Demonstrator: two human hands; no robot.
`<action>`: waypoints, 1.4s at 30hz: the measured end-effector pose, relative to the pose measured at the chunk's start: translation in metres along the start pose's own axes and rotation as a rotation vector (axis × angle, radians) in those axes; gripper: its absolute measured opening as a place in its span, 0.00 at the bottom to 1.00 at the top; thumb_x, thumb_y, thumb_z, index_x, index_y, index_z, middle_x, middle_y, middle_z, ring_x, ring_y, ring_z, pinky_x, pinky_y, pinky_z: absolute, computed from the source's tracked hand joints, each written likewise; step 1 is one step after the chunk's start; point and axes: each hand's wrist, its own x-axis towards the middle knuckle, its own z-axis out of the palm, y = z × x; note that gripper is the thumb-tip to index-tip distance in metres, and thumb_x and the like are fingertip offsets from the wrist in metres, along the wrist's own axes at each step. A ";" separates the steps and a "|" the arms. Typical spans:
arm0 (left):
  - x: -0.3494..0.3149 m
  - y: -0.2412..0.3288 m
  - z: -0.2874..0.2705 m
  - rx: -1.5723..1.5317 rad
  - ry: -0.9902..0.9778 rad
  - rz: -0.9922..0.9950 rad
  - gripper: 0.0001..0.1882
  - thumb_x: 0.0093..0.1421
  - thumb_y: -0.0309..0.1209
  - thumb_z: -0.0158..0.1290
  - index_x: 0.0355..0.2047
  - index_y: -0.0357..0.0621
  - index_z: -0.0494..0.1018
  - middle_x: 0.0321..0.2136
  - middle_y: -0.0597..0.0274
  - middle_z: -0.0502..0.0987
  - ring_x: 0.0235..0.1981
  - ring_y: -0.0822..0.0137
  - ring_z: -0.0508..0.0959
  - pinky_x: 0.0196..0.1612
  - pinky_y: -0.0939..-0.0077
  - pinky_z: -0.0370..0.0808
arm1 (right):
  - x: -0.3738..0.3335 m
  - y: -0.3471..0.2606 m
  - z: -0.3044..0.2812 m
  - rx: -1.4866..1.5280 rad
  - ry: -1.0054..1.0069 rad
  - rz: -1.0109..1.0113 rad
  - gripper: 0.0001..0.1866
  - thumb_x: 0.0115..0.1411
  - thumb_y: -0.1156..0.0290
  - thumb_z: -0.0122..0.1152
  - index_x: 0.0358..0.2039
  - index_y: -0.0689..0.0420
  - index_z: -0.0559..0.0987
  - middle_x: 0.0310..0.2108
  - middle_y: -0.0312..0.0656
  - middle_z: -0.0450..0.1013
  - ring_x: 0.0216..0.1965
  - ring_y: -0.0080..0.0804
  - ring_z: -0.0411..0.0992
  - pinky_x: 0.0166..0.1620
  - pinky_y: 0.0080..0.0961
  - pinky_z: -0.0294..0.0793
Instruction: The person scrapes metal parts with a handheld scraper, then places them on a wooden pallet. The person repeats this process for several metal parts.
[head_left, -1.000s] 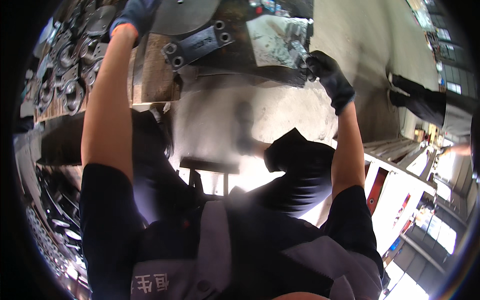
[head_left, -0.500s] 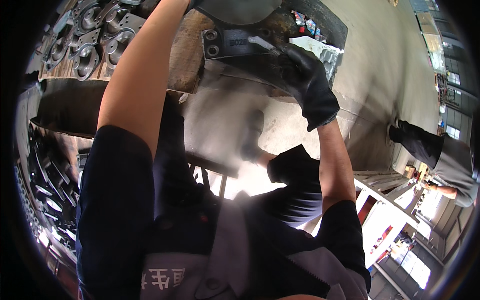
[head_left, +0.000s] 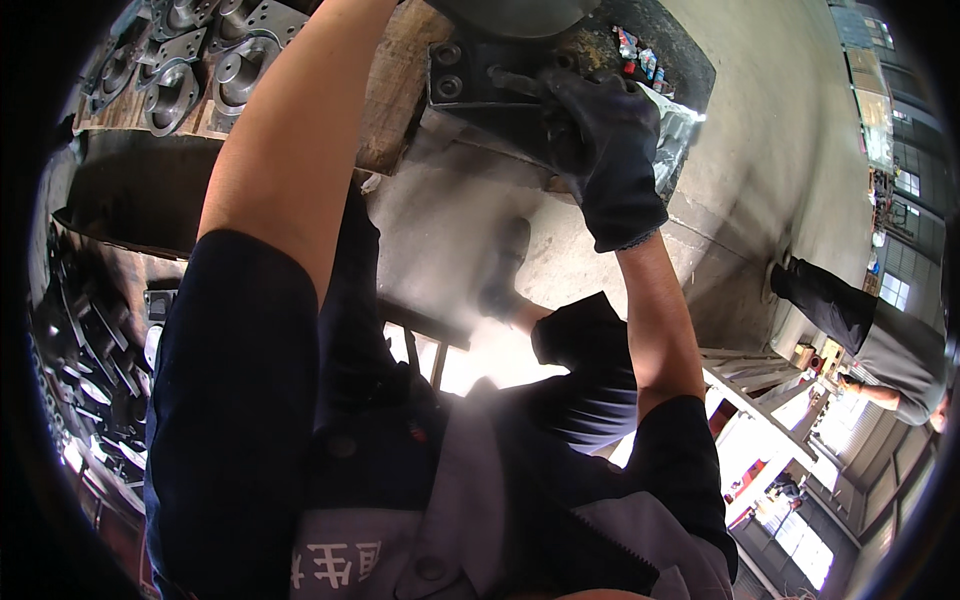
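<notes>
My right hand (head_left: 605, 140), in a black glove, is closed around a short, narrow stick-like tool (head_left: 515, 82). Its greyish tip lies against the face of a dark metal block (head_left: 465, 98), beside two round holes at the block's left end. I cannot make out what kind of tool it is. Just beyond the block, at the top edge, sits a large round dark metal piece (head_left: 515, 18); I cannot tell whether the two are joined. My left forearm (head_left: 290, 160) reaches up past the top edge, so the left hand is out of sight.
Several metal castings (head_left: 235, 80) with round bosses stand on wood at the far left. Small coloured packets (head_left: 640, 58) and a crumpled clear plastic sheet (head_left: 678, 125) lie right of my hand. More dark metal parts (head_left: 95, 360) fill the left side. A person (head_left: 870, 330) stands at the right.
My right hand has turned more upright and shifted slightly left over the block, with the tool's tip nearer the holes. The view has moved a little, so the bench sits further right and higher.
</notes>
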 end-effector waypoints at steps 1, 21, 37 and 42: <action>0.000 0.000 0.002 -0.002 -0.005 0.000 0.19 0.54 0.26 0.41 0.48 0.43 0.67 0.47 0.56 0.71 0.49 0.62 0.72 0.49 0.70 0.68 | 0.001 -0.002 -0.002 0.003 -0.021 0.011 0.21 0.43 0.68 0.64 0.41 0.47 0.77 0.36 0.41 0.75 0.39 0.38 0.72 0.44 0.31 0.68; 0.013 -0.004 0.012 0.002 -0.057 -0.021 0.18 0.54 0.27 0.43 0.47 0.45 0.69 0.48 0.59 0.71 0.50 0.64 0.72 0.49 0.70 0.68 | -0.001 0.007 -0.018 -0.162 -0.166 0.054 0.21 0.50 0.70 0.59 0.47 0.44 0.74 0.37 0.44 0.74 0.35 0.41 0.75 0.38 0.31 0.75; 0.018 -0.008 0.017 -0.001 -0.085 -0.040 0.18 0.54 0.29 0.45 0.47 0.47 0.71 0.49 0.61 0.71 0.50 0.65 0.72 0.49 0.71 0.69 | -0.003 -0.006 -0.007 -0.242 -0.095 -0.004 0.28 0.43 0.64 0.64 0.49 0.43 0.74 0.34 0.44 0.71 0.31 0.43 0.71 0.35 0.37 0.69; 0.021 -0.009 0.018 -0.003 -0.086 -0.039 0.18 0.54 0.29 0.45 0.46 0.47 0.71 0.49 0.62 0.72 0.50 0.66 0.72 0.49 0.71 0.69 | 0.001 -0.010 -0.005 -0.361 -0.082 -0.046 0.28 0.42 0.63 0.65 0.49 0.43 0.74 0.34 0.43 0.70 0.31 0.43 0.71 0.34 0.37 0.69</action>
